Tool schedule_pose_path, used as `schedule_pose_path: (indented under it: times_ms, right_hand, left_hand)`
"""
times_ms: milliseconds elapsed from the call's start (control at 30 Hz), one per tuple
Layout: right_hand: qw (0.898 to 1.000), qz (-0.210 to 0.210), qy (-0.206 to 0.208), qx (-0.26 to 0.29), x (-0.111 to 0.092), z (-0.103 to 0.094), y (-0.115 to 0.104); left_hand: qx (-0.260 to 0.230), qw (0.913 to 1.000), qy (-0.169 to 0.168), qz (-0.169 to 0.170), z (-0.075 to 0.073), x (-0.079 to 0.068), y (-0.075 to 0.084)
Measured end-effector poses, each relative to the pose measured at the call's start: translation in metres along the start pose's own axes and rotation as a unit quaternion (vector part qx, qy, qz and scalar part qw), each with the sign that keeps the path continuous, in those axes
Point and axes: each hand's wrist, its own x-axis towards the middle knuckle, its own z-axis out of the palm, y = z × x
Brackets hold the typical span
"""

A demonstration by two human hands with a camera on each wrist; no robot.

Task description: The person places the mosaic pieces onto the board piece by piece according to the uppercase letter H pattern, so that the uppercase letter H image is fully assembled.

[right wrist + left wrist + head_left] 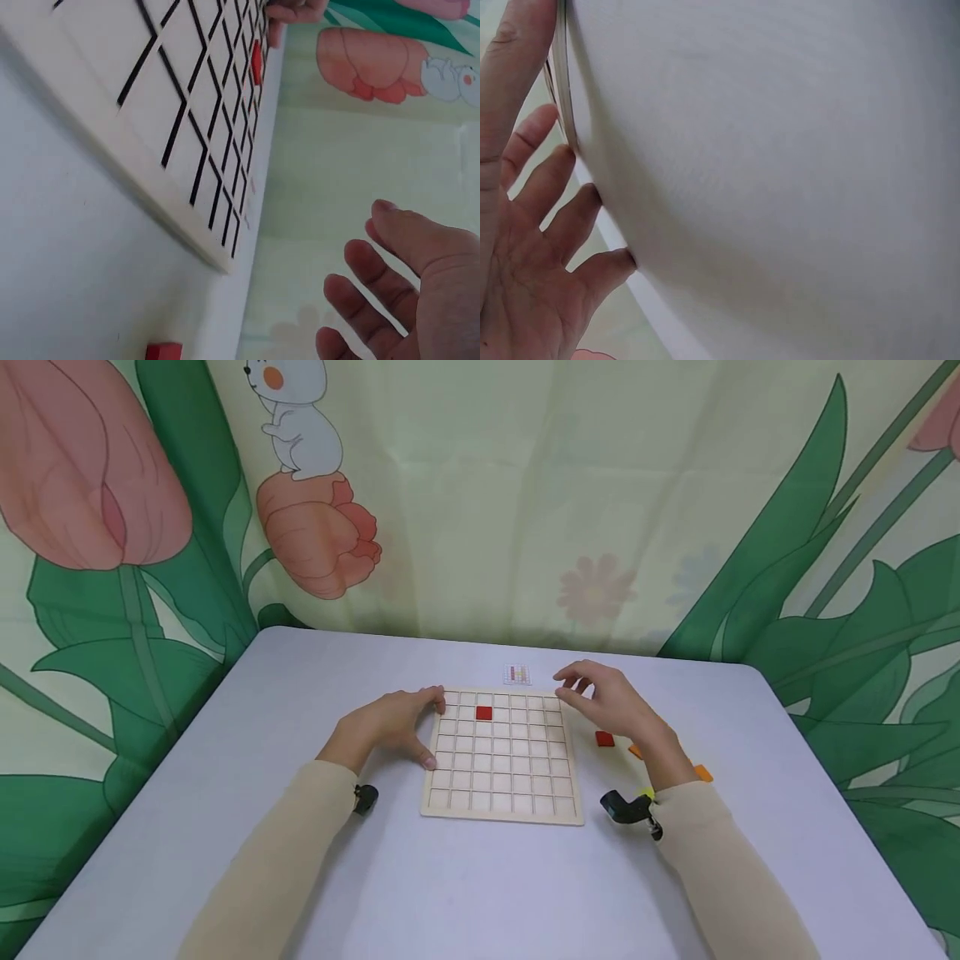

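A square wooden grid board (pixel 502 764) lies on the table with a single red tile (pixel 483 713) in one of its upper cells. Along the board's left edge rests my left hand (pixel 393 720), its thumb near the middle of that edge and its fingers at the upper corner. The left wrist view shows those fingers (pixel 574 221) spread, their tips at the edge. My right hand (pixel 611 697) hovers by the board's upper right corner, fingers loosely bent and holding nothing. In the right wrist view, its thumb (pixel 405 229) stands apart from the fingertips.
Behind the board lies a small printed card (pixel 517 674). Right of the board are a loose red tile (pixel 604 739), orange tiles (pixel 702 773) and a yellow tile (pixel 647 792), partly hidden by the right arm. A floral cloth (pixel 480 527) hangs behind the white table (pixel 480 893).
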Motion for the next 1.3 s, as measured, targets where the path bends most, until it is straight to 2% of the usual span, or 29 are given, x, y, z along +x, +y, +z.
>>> schedule_pose_path:
  times_ms: [100, 300, 433, 667, 833, 1033, 1300]
  right_hand:
    - [1.000, 0.004, 0.002, -0.010, -0.008, -0.011, 0.007]
    - [0.999, 0.028, -0.002, -0.020, -0.022, -0.022, 0.022]
    - [0.999, 0.031, -0.006, -0.006, -0.026, -0.016, 0.027]
    - [1.000, 0.012, -0.004, 0.007, -0.032, -0.004, 0.030]
    - [1.000, 0.000, 0.010, 0.000, -0.042, -0.015, 0.035]
    - [1.000, -0.010, -0.015, -0.003, -0.045, -0.030, 0.039]
    - [1.000, 0.021, -0.019, -0.006, -0.056, -0.040, 0.046]
  left_hand:
    - [-0.001, 1.0000, 0.001, -0.007, -0.001, 0.005, 0.004]
    - [-0.022, 0.9997, -0.008, 0.008, 0.010, 0.013, 0.010]
    - [-0.016, 0.9998, -0.007, 0.001, 0.014, 0.009, 0.007]
    - [-0.003, 0.9997, -0.007, -0.023, 0.011, -0.005, -0.003]
    - [0.000, 0.9999, -0.005, -0.014, 0.009, -0.005, 0.000]
    - [0.006, 0.9997, -0.002, -0.022, 0.008, -0.001, 0.003]
    - [0.006, 0.9997, -0.005, -0.024, 0.003, 0.001, 0.010]
